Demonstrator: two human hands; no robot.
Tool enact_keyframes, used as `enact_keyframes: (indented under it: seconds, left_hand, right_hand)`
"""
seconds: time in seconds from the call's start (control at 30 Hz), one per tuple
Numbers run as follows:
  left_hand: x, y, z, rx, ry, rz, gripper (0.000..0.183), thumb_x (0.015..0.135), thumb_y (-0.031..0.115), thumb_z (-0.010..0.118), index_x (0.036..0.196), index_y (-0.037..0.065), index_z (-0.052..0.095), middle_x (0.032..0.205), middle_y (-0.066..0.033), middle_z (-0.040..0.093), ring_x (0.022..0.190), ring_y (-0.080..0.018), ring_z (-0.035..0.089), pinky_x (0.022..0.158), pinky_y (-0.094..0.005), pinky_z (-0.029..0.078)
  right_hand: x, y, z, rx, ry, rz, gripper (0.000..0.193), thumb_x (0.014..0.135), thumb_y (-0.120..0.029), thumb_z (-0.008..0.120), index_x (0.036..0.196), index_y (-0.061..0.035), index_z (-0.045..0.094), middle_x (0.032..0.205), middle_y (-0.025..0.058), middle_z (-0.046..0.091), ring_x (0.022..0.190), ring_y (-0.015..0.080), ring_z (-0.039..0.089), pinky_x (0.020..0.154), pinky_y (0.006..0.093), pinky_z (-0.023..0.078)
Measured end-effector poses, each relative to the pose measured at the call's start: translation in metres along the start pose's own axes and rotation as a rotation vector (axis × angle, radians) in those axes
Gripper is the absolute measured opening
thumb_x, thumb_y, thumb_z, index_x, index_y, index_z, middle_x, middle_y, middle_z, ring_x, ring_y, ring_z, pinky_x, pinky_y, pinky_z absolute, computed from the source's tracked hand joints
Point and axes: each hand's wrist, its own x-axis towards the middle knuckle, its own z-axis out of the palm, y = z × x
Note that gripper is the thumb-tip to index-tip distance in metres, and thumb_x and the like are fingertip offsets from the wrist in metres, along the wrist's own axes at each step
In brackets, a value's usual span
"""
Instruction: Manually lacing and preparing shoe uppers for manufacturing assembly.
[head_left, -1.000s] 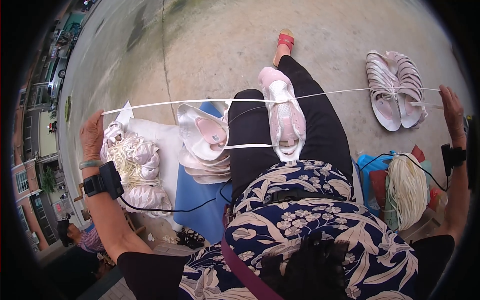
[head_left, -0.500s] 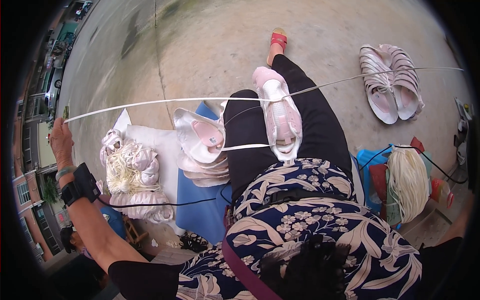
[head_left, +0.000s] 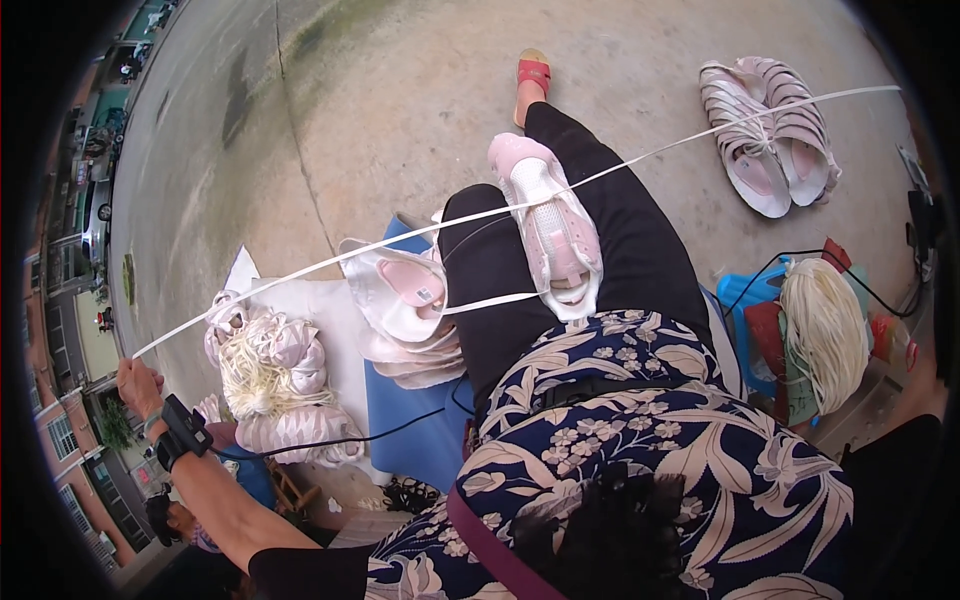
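On the left, my left hand (head_left: 140, 388) is closed round one end of a long white shoelace (head_left: 640, 158), held well out from my body. The shoelace runs taut across my lap and off to the upper right. It passes through a pink and white shoe upper (head_left: 568, 260) lying over my thighs, toe pointing away from me. My right hand is outside the picture; only part of the right forearm (head_left: 922, 375) shows at the right edge. A white strip (head_left: 492, 302) joins this upper to a stack of similar uppers (head_left: 400, 340) beside my left leg.
Bundled uppers with loose laces (head_left: 270, 365) lie at left on a white sheet. Two laced uppers (head_left: 775, 140) rest on the concrete at upper right. A blue crate (head_left: 745, 335) and a hank of cream laces (head_left: 825, 335) are at right. Another person (head_left: 185, 520) sits at lower left.
My left hand has moved down, and the shoelace now slopes from lower left to upper right. The right forearm shows a little more at the edge. The view has shifted slightly.
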Motion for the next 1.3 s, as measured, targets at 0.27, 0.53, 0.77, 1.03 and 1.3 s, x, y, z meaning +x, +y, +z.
enact_keyframes:
  seconds: [0.27,0.53,0.77,1.03,1.3]
  left_hand:
    - [-0.184,0.112,0.136,-0.195,-1.023,-0.024,0.02,0.079,0.016,0.058,0.064,0.003,0.057,0.048,-0.0051,0.052,0.031,-0.0103,0.042,0.029,-0.0229,0.03]
    - [-0.367,0.229,0.197,-0.808,-1.481,-0.149,0.02,0.085,0.02,0.061,0.072,0.005,0.059,0.054,0.0027,0.049,0.04,-0.0021,0.037,0.036,-0.0171,0.025]
    - [-0.399,0.253,0.221,-1.019,-1.385,-0.265,0.018,0.087,0.015,0.057,0.072,0.005,0.055,0.062,-0.0028,0.058,0.044,-0.0061,0.051,0.04,-0.018,0.04]
    - [-0.402,0.257,0.231,-1.191,-1.247,-0.389,0.016,0.086,0.012,0.058,0.074,0.002,0.057,0.065,-0.005,0.059,0.049,-0.0083,0.056,0.043,-0.0191,0.046]
    - [-0.4,0.248,0.229,-0.911,-1.155,0.035,0.019,0.087,0.015,0.058,0.073,0.002,0.058,0.06,-0.0019,0.057,0.049,-0.0057,0.053,0.043,-0.0174,0.042]
  right_hand:
    - [-0.122,-0.12,0.14,0.756,-0.645,0.322,0.023,0.088,-0.028,0.053,0.077,-0.0077,0.054,0.058,0.0016,0.055,0.04,0.0095,0.05,0.038,0.0224,0.041]
    - [-0.25,-0.293,0.2,1.137,-1.066,0.164,0.032,0.09,-0.033,0.053,0.07,-0.0073,0.055,0.056,-0.0019,0.048,0.042,0.0048,0.04,0.039,0.0206,0.034]
    - [-0.245,-0.329,0.223,1.433,-0.985,0.343,0.018,0.087,-0.018,0.057,0.076,-0.0038,0.056,0.06,0.0004,0.053,0.044,0.0066,0.046,0.042,0.0204,0.039]
    - [-0.249,-0.334,0.235,1.54,-0.794,0.297,0.01,0.086,-0.01,0.058,0.081,-0.0045,0.052,0.064,0.0013,0.056,0.053,0.0059,0.052,0.047,0.0205,0.043]
    - [-0.253,-0.337,0.24,1.592,-0.683,0.224,0.009,0.084,-0.005,0.058,0.082,-0.0039,0.05,0.067,0.0027,0.059,0.061,0.0063,0.058,0.055,0.0195,0.046]
